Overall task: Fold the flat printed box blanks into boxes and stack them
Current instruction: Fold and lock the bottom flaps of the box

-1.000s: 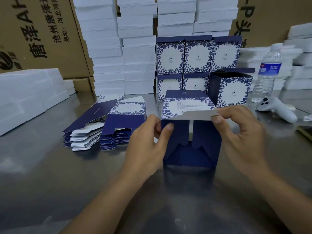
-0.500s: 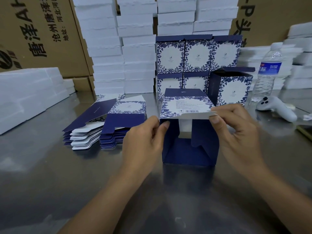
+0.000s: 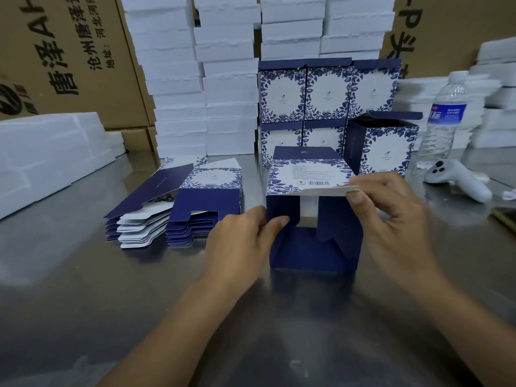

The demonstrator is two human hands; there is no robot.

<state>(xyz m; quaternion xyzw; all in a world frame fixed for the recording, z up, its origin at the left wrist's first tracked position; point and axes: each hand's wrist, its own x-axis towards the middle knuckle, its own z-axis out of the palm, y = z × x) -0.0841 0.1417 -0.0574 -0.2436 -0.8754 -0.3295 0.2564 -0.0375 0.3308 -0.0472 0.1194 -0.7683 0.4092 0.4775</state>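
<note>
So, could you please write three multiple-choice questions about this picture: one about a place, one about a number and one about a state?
1. Where does the pile of flat navy-and-white cardboard box blanks lie? A. left of the navy cardboard box being folded; B. on the stacked boxes; C. right of that box.
2. How many folded floral-printed boxes stand in the top row at the back? A. two; B. three; C. five.
3. How is the box end facing the camera? A. taped shut; B. open, flaps untucked; C. closed flat.
Answers:
1 A: the pile lies left of the left hand, which holds that box.
2 B: three printed fronts stand side by side.
3 B: the inside shows, and the right hand pinches the white-lined upper flap.
</note>
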